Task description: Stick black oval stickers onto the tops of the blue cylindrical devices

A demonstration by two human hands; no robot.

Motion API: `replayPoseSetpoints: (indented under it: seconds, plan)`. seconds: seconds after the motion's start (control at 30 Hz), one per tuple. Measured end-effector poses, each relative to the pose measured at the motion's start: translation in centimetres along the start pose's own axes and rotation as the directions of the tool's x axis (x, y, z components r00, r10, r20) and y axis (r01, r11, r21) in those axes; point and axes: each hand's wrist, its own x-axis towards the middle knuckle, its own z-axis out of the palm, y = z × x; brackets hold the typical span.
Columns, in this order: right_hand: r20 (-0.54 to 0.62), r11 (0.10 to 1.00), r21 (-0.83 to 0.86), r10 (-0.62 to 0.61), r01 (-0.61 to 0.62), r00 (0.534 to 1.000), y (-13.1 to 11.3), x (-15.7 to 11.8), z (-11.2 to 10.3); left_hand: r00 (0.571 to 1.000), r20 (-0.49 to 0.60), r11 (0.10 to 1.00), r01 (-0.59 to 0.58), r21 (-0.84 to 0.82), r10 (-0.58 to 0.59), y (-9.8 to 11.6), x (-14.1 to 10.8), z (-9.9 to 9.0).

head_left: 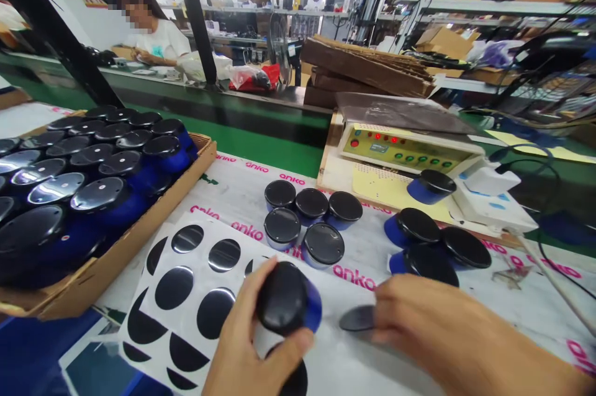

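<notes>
My left hand [254,346] is closed round a short blue cylinder with a black top [284,300], tilted so the top faces up and toward me. To its right, my right hand [410,306] pinches a thin black round sticker [356,319], slightly blurred and held apart from the cylinder. White sheets [199,273] bearing black round stickers lie under and left of my left hand. Beyond my hands stand several blue cylinders with black tops [324,243]. More like them [419,226] are grouped just past my right hand.
On the left, a cardboard tray [186,182] holds many blue-and-black cylinders. A control box [400,151] with lit red lamps stands at the back right, with a single cylinder [431,187] before it. Stacked brown cardboard [363,67] and a co-worker [158,36] are farther back.
</notes>
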Motion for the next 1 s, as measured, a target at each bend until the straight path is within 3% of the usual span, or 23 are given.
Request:
replayPoseSetpoints:
  seconds: [0.1,0.17,0.3,0.4,0.6,0.83,1.0]
  plan:
    - [-0.063,0.909,0.300,0.321,-0.289,0.945,1.0,-1.6,0.1,0.977,0.181,0.966,-0.153,0.210,0.116,-0.1,-1.0,1.1]
    - [-0.039,0.753,0.537,0.473,-0.381,0.880,0.9,-1.6,1.3,0.952,0.281,0.954,-0.188,0.233,0.119,-0.3,-1.1,1.8]
    - [0.187,0.399,0.768,0.608,-0.500,0.772,-0.2,-0.6,4.8,0.928,0.343,0.954,-0.222,0.201,0.144,-0.8,-0.9,2.5]
    - [0.235,0.280,0.812,0.647,-0.512,0.726,-0.8,-0.3,5.9,0.928,0.345,0.958,-0.215,0.193,0.139,-0.8,-0.9,2.5]
    - [0.222,0.282,0.813,0.659,-0.509,0.719,-1.0,-0.8,5.7,0.931,0.329,0.952,-0.232,0.199,0.158,-0.5,-1.0,2.3]
    - [0.195,0.419,0.758,0.585,-0.499,0.787,-0.8,-1.0,5.9,0.933,0.322,0.945,-0.240,0.222,0.162,-0.5,-1.0,2.3]
    - [0.146,0.487,0.724,0.584,-0.488,0.799,-1.0,-1.1,5.8,0.939,0.318,0.947,-0.212,0.242,0.129,-0.4,-1.1,2.3]
